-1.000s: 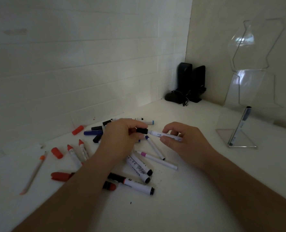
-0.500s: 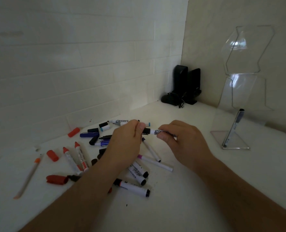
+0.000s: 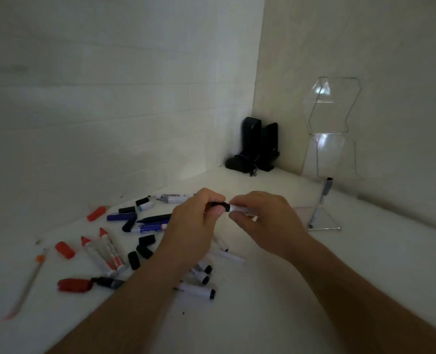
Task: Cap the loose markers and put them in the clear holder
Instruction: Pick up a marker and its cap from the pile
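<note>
Between both hands I hold a thin white marker (image 3: 238, 208) with a black cap (image 3: 220, 206). My left hand (image 3: 195, 223) pinches the cap, which sits on the marker's end. My right hand (image 3: 265, 218) grips the white barrel. Loose markers and caps lie on the white table to the left and below my hands: two red-tipped markers (image 3: 102, 251), a blue marker (image 3: 150, 227), several black caps (image 3: 145, 247), red caps (image 3: 65, 249). The clear holder (image 3: 330, 139) stands at the right with one marker (image 3: 321, 203) leaning inside.
Black speakers (image 3: 259, 146) stand in the back corner by the walls. An orange-tipped pencil (image 3: 29, 282) lies at the far left. A red-capped black marker (image 3: 84, 284) lies near the front left. Bare table surface (image 3: 275, 302) lies in front of the holder.
My hands have drawn together and the black cap is now pushed onto the white marker's end. The view has tilted up slightly.
</note>
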`<state>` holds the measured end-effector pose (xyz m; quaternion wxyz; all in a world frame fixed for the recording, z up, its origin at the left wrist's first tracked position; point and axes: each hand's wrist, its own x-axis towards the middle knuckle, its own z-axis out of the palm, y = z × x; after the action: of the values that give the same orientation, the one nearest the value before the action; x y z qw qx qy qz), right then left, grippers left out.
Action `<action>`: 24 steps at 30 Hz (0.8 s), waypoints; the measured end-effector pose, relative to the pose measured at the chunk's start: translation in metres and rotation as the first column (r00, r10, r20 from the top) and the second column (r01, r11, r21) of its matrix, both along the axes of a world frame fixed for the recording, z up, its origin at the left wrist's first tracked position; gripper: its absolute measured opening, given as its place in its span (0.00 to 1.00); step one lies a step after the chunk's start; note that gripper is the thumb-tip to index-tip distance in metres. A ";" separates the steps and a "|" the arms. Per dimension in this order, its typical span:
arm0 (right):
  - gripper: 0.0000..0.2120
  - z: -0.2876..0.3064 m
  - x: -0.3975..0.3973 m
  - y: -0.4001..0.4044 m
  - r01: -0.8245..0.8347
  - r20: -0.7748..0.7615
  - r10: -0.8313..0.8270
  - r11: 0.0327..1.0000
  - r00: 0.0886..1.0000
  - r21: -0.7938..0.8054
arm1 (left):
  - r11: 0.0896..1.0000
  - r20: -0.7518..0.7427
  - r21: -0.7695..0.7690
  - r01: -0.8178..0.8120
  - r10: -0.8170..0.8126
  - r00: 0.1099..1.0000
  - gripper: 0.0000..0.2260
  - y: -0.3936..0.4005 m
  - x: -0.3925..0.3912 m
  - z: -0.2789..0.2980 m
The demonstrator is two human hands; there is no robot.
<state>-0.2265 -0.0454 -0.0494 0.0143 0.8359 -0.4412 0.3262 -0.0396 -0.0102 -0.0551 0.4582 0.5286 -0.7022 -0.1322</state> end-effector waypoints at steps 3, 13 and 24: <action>0.08 0.015 -0.004 0.013 -0.041 -0.006 0.041 0.997 0.999 0.062 | 1.000 -0.096 0.005 0.011 -0.011 0.995 0.07 0.006 -0.007 -0.001; 0.05 0.086 -0.097 0.022 0.326 0.364 -0.263 0.938 0.894 -0.122 | 0.935 0.212 -0.118 0.334 -0.305 0.929 0.25 0.023 -0.037 -0.017; 0.15 0.057 -0.117 -0.022 0.507 0.096 -0.521 0.851 0.848 0.137 | 0.956 0.219 -0.096 0.278 -0.253 0.943 0.17 0.014 -0.029 -0.025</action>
<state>-0.3438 -0.0676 0.0073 0.0281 0.6637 -0.6656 0.3401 -0.0689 0.0040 -0.0801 0.3940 0.4101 -0.8172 -0.0936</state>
